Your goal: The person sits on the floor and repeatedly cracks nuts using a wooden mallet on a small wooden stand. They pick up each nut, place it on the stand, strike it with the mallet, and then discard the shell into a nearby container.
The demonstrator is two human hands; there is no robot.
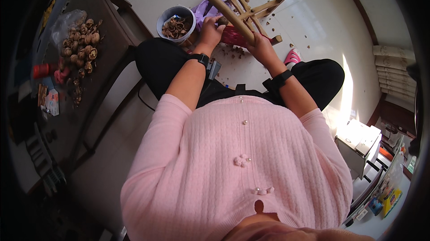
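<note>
A brown walnut (222,21) sits in the fingers of my left hand (210,34), close to a red woven stool seat (233,36). My right hand (261,47) grips the lower end of a thick wooden bar (226,14), which slants up to the left. This bar appears to belong to the wooden stool (255,10), tipped with its crossed legs upward; where it joins is hidden. Beside my left hand stands a bucket (160,32) with cracked walnut shells (176,27) inside. Behind that hand lies a crumpled purple plastic bag (203,7).
Shell bits (235,51) are scattered over the tiled floor (319,15). On the dark table (111,36) at left lie a heap of walnuts (80,44), a clear plastic bag (65,22) and a red container (41,71). A white cabinet (357,140) stands at lower right.
</note>
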